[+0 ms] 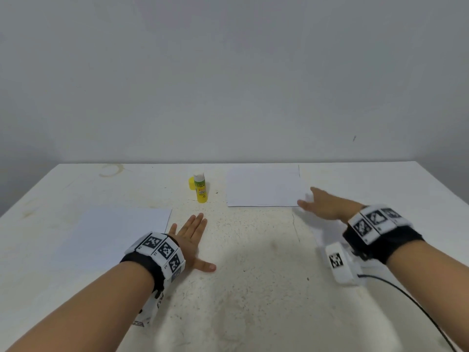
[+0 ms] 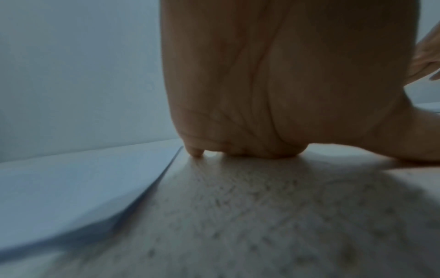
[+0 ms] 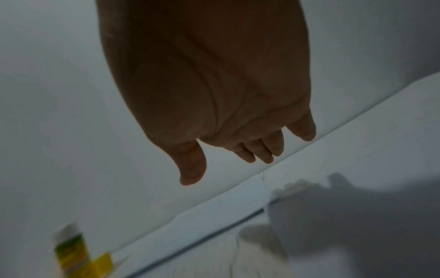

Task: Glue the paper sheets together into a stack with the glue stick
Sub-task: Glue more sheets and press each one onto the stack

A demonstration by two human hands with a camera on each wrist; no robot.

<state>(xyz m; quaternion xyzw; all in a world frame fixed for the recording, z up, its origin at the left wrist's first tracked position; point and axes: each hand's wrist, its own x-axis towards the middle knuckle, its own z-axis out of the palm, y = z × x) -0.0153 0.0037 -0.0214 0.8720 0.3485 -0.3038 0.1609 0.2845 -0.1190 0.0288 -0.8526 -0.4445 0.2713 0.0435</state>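
An uncapped glue stick (image 1: 200, 188) with a green and yellow label stands upright at the back middle of the table, its yellow cap (image 1: 191, 183) just behind it. One white paper sheet (image 1: 116, 232) lies at the front left, another white sheet (image 1: 264, 186) at the back right. My left hand (image 1: 192, 237) lies flat on the bare table, fingers straight, just right of the left sheet (image 2: 78, 188). My right hand (image 1: 323, 203) hovers with fingers spread over the right sheet's near right corner, holding nothing. The right wrist view shows that hand (image 3: 228, 150) above the sheet (image 3: 214, 222) and the blurred glue stick (image 3: 71, 250).
The white, rough table (image 1: 253, 275) meets a plain grey wall (image 1: 228, 72) at its far edge. A black cable (image 1: 416, 303) runs from my right wrist device toward the front right corner. A faint ring stain (image 1: 111, 170) marks the back left.
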